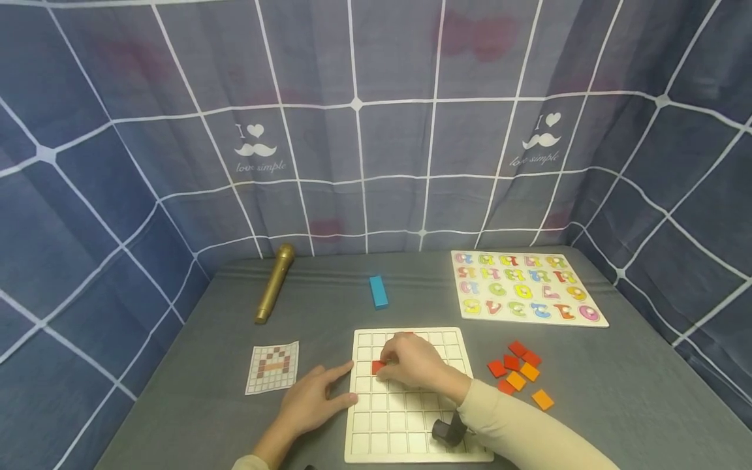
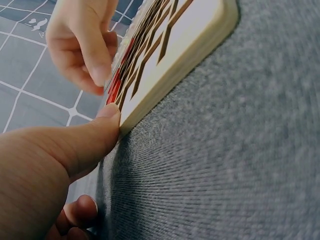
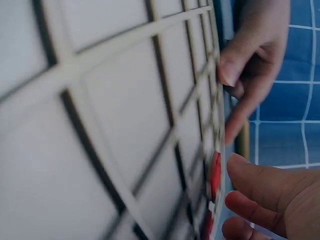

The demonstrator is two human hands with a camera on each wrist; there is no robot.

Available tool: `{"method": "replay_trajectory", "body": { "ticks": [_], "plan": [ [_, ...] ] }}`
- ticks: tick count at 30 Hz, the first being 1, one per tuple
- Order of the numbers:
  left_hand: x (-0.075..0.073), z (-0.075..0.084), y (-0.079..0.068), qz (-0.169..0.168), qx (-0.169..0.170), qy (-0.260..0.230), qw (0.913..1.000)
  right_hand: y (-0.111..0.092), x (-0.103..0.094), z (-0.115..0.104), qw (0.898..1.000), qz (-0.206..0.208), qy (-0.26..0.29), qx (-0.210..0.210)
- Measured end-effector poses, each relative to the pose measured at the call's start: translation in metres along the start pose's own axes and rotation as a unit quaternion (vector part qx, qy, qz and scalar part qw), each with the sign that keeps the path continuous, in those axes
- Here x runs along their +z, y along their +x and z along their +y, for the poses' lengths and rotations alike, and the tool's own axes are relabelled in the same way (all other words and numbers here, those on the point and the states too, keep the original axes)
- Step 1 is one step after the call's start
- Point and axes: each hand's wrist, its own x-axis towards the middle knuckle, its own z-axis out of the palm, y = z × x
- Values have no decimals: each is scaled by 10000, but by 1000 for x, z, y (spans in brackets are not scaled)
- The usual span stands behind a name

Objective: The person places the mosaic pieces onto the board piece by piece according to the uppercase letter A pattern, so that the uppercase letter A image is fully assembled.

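Note:
A cream grid board (image 1: 388,444) lies on the table, with a red square tile (image 1: 376,368) in its left part. My right hand (image 1: 414,362) is over the board, thumb and fingertips close beside that tile. In the right wrist view the fingers (image 3: 245,202) are loosely bent next to the red tile (image 3: 216,172), gripping nothing visible. My left hand (image 1: 311,399) rests at the board's left edge with thumb and index finger extended. Its thumb (image 2: 107,117) touches the board's corner region in the left wrist view. Another bit of red shows behind the right hand.
Several red and orange tiles (image 1: 515,380) lie right of the board. A pattern card (image 1: 252,385) sits at left, near a gold microphone (image 1: 273,287). A blue block (image 1: 378,292) and a number puzzle board (image 1: 478,274) are farther back. Curtains surround the table.

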Motion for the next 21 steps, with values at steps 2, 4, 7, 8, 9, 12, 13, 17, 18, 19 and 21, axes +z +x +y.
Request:
{"method": "replay_trajectory", "body": {
  "ticks": [2, 4, 7, 8, 9, 12, 13, 17, 18, 19, 21],
  "plan": [
    [1, 1, 1, -31, 6, -1, 10000, -5, -10, 6, 9998, 112, 93, 162],
    [1, 1, 3, -27, 17, 25, 10000, -12, -24, 17, 9986, 291, 208, 400],
    [1, 3, 4, -14, 41, 59, 10000, -30, -50, 47, 9954, 572, 315, 700],
    [1, 3, 4, -18, 45, 62, 10000, -38, -59, 60, 9940, 655, 275, 828],
    [1, 3, 3, -21, 49, 54, 10000, -47, -67, 73, 9924, 735, 214, 962],
    [0, 3, 1, 6, 50, 40, 10000, -74, -84, 109, 9871, 861, 58, 1347],
    [-1, 3, 1, 26, 38, 49, 10000, -81, -89, 118, 9856, 864, -6, 1451],
    [-3, 1, -1, 78, -60, 56, 9999, -101, -96, 145, 9810, 737, -73, 1794],
    [-2, 0, -1, 58, -80, 48, 9999, -104, -96, 149, 9800, 720, -100, 1854],
    [-2, 0, 0, 39, -92, 25, 9999, -107, -96, 152, 9785, 733, -120, 1922],
    [-1, 0, 1, -8, -91, -25, 10000, -110, -95, 157, 9764, 807, -179, 1995]
  ]
}}
